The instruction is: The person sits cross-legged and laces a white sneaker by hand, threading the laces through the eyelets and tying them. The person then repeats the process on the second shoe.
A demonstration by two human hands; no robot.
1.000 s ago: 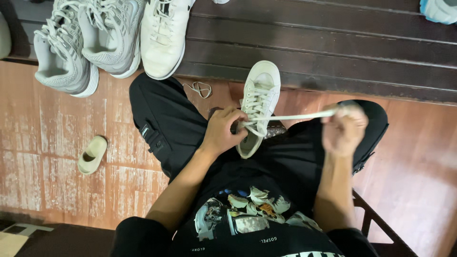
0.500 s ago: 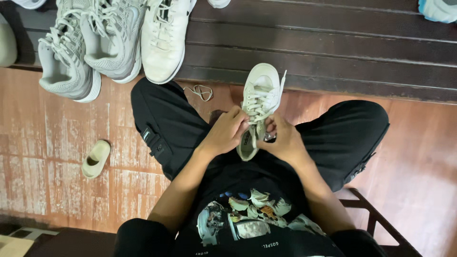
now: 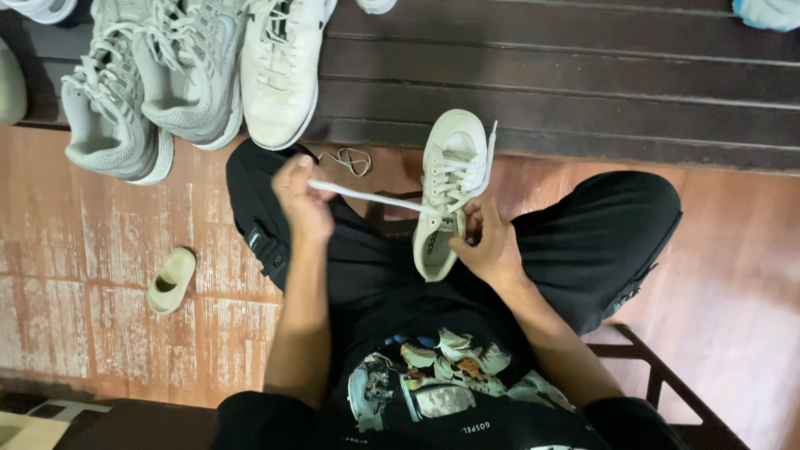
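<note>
Worn reddish-brown wooden plank floor (image 3: 92,250), pale scuffs. Dark brown wooden step (image 3: 542,75) across top, floor below it. Dark wooden chair frame (image 3: 667,383) far below step, at lower right.

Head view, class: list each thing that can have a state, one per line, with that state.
White sneaker: partly laced, held on the lap.
White lace: pulled taut sideways.
Left hand: pinching the lace.
Right hand: gripping the sneaker.
Grey sneakers: laced, on the step.
</note>
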